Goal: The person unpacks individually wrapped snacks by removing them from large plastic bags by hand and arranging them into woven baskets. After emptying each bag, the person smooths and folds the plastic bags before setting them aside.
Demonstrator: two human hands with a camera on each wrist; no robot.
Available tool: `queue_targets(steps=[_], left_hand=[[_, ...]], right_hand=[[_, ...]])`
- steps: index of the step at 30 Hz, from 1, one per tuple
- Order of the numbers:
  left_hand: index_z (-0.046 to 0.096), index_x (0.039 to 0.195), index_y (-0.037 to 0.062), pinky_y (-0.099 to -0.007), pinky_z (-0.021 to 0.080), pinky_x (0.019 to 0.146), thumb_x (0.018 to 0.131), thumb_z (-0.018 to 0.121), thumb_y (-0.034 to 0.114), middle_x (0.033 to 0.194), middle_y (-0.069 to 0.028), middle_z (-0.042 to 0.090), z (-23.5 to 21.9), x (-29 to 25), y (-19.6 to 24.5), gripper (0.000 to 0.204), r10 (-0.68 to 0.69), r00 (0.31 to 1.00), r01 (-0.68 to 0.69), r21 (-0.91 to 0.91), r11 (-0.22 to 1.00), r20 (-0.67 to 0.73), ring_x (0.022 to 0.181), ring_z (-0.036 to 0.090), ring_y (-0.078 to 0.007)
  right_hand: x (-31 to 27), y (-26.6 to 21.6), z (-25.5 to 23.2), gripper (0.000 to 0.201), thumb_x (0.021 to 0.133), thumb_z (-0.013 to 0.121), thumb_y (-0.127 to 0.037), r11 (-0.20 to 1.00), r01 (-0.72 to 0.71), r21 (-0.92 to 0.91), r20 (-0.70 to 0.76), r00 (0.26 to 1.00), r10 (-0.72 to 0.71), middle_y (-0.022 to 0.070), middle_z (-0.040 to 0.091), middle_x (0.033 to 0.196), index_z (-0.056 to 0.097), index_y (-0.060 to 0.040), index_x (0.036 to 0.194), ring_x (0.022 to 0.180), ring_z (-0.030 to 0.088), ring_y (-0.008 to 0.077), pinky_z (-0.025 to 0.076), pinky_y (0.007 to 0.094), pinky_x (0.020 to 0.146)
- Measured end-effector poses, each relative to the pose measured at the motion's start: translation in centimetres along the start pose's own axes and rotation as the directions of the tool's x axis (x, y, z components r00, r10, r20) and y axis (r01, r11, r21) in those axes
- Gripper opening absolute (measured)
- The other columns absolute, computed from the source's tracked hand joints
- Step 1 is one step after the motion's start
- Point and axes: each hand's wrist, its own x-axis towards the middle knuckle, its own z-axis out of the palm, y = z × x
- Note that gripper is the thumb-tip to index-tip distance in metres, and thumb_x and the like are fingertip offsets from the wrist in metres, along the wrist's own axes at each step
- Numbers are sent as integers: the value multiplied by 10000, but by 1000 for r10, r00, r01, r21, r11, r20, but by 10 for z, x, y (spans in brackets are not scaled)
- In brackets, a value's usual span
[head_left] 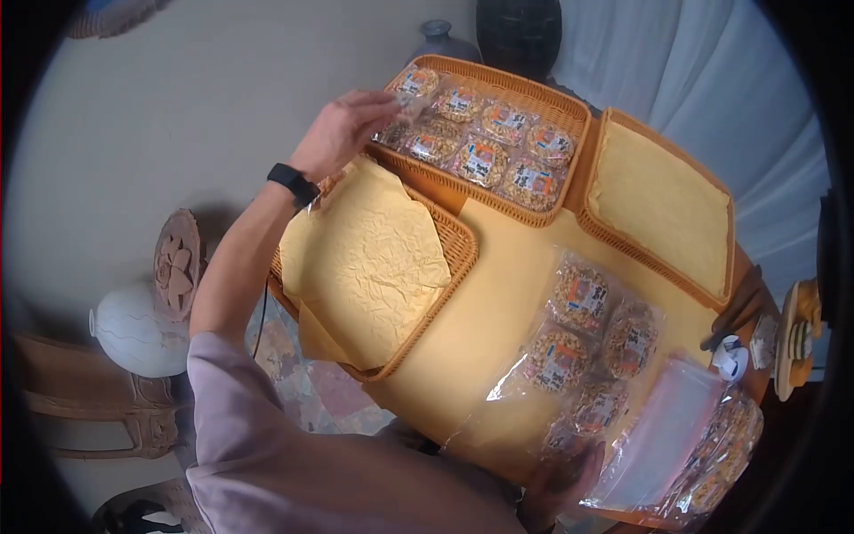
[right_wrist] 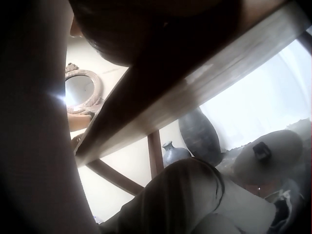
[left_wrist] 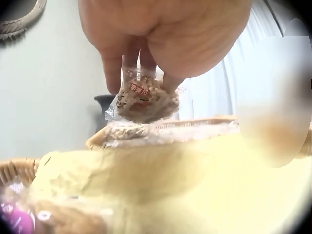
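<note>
The left hand (head_left: 349, 127) pinches a clear-wrapped round nut snack (left_wrist: 148, 101) with a printed label, held over the left end of a wicker basket (head_left: 574, 191) that holds several similar packs in rows. At the front table edge the right hand (head_left: 565, 485) lies beside a large clear bag (head_left: 525, 378) with several wrapped snacks; whether its fingers grip the bag is unclear. In the right wrist view the hand is mostly dark, under the table edge.
A basket lined with crumpled yellow paper (head_left: 374, 267) is at the left. Another paper-lined basket (head_left: 663, 200) stands at the back right. Pink-edged plastic bags (head_left: 663, 432) and more packed snacks (head_left: 729, 454) lie front right, near a plate (head_left: 794, 343) at the right.
</note>
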Motion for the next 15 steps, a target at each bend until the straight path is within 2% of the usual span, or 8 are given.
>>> queue_targets(steps=[2,3,5,9,10,12,13,15], left_hand=[[744,1203,70,-414,559,1024,915,662,24,1314,-133,681,6,-8,-6,303,13,994,-23,96,995,108,1182,650,-326],[744,1203,70,-414,559,1024,915,662,24,1314,-133,681,8,-13,-9,303,11,994,-21,97,995,106,1182,650,-326],[748,1203,79,-403,541,1051,901,670,16,1348,-132,669,10,-21,-12,318,-35,990,16,139,990,140,1223,636,-320],[717,1224,-1,-412,549,1041,929,665,68,1384,-167,643,11,-24,-14,308,-56,987,31,159,987,150,1231,638,-336],[717,1224,-1,-412,549,1041,929,665,68,1384,-167,643,9,-22,-7,308,-58,987,33,162,986,148,1231,638,-336],[671,1241,-76,-398,563,1009,944,689,201,1426,-195,599,5,-15,12,406,-335,904,359,-45,932,264,1186,661,-353],[671,1241,-76,-398,563,1009,944,689,201,1426,-195,599,7,-15,14,406,-333,906,356,-48,933,261,1186,661,-353],[591,1321,-101,-392,534,1043,955,691,337,1496,-221,513,14,-14,17,580,-401,868,423,-12,906,292,1263,613,-349]], right_hand=[[5,-3,-4,616,929,633,-129,990,32,-139,38,999,-28,305,435,1516,401,48,1471,1394,457,469,382,551,1170],[9,-5,-7,616,929,633,-129,990,35,-139,38,999,-30,305,435,1516,401,48,1471,1394,457,469,382,551,1170],[27,-23,-10,595,941,716,-232,995,79,-61,53,996,-75,309,569,1396,501,65,1410,1287,546,497,439,571,1098],[22,-19,-9,614,946,711,-232,992,116,-50,53,992,-113,300,570,1404,481,74,1426,1280,553,487,437,556,1103],[11,-8,-8,612,938,677,-180,988,97,-118,66,994,-89,303,508,1457,441,60,1449,1334,508,477,410,555,1132],[4,-2,-8,618,930,643,-128,979,79,-188,74,995,-66,305,446,1510,401,46,1472,1389,463,468,383,554,1161],[4,-3,-8,618,930,642,-123,980,81,-181,72,995,-69,306,445,1510,400,45,1474,1389,464,468,382,553,1160],[3,-5,-8,618,931,642,-119,980,81,-181,66,995,-70,308,445,1510,400,43,1475,1388,464,469,381,552,1158]])
